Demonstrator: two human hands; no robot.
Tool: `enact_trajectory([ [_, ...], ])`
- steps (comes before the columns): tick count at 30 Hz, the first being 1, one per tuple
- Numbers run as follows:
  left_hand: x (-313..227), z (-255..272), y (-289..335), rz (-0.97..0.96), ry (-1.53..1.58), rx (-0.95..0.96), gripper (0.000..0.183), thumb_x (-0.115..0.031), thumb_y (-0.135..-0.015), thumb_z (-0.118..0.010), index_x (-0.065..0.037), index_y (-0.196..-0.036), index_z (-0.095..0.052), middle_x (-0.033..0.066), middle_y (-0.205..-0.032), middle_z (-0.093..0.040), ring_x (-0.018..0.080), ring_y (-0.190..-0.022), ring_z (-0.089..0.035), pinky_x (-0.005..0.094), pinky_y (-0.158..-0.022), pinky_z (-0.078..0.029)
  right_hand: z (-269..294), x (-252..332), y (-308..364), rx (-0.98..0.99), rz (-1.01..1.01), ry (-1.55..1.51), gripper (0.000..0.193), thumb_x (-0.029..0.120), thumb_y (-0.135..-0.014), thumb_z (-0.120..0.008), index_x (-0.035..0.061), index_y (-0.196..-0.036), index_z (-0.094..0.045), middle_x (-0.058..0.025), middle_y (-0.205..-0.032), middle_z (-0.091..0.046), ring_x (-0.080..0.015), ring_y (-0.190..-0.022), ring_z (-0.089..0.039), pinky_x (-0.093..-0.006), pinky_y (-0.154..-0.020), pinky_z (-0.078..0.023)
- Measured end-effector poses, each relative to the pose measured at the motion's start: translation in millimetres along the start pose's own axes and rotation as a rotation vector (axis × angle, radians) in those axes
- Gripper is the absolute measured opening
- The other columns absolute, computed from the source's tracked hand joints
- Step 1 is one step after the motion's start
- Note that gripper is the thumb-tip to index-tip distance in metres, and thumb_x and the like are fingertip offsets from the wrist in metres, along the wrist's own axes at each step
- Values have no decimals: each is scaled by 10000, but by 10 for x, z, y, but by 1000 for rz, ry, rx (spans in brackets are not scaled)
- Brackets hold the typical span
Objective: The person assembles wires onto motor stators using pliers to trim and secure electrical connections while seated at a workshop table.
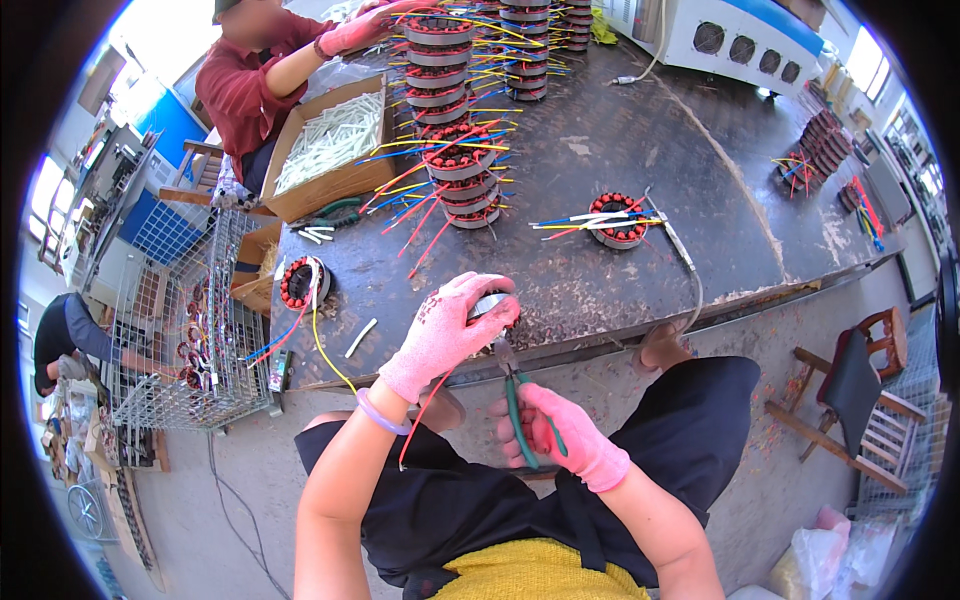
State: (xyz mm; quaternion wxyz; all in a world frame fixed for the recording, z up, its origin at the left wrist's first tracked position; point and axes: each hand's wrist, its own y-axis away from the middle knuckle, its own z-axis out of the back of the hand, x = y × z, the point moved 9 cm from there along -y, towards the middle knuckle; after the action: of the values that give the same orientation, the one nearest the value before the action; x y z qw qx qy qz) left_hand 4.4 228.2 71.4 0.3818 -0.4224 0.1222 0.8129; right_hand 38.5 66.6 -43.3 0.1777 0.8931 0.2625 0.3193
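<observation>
My left hand [445, 325], in a pink glove, grips a motor stator [488, 305] by its metal ring at the table's front edge. A red wire [424, 418] hangs down beside my left wrist. In my pink-gloved right hand [572, 435] are cutting pliers [514, 408] with green handles, my fingers wrapped round them. Their jaws point up at the underside of the stator; whether they touch a wire is too small to tell. To the left lies another stator [303, 283] with red, blue and yellow leads. A third stator [618, 222] with sleeved leads lies to the right.
Tall stator stacks [467, 192] with wires sticking out stand at the table's far side. Next to them is an open carton [282, 208] of white sleeves, where a co-worker [245, 90] reaches across. A wire cage [190, 400] stands left, a wooden chair [850, 390] right.
</observation>
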Motion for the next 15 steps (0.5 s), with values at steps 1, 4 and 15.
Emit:
enact_trajectory([
  [1,13,-2,10,-9,9,-10,297,-217,-923,-663,-24,-1148,-655,123,-984,-633,258,-942,-619,347,-846,-484,17,-15,0,-27,-8,20,543,485,-1033,-426,11,-1244,-586,-127,-1039,-654,-277,-917,-673,-430,-834,-559],
  [4,31,-8,28,-2,40,-19,294,-211,-922,-661,-27,-1151,-658,119,-1012,-646,259,-967,-624,345,-866,-486,24,-49,-7,-39,12,18,545,482,-1035,-420,5,-1251,-575,-139,-1049,-655,-286,-927,-672,-433,-847,-558],
  [15,45,-4,25,-21,-8,-5,294,-197,-916,-665,-41,-1165,-665,114,-1049,-655,246,-1003,-620,340,-885,-482,-228,-123,-114,345,26,-332,637,527,-1029,-394,-33,-1304,-524,-211,-1172,-636,-355,-1041,-657,-493,-926,-535],
])
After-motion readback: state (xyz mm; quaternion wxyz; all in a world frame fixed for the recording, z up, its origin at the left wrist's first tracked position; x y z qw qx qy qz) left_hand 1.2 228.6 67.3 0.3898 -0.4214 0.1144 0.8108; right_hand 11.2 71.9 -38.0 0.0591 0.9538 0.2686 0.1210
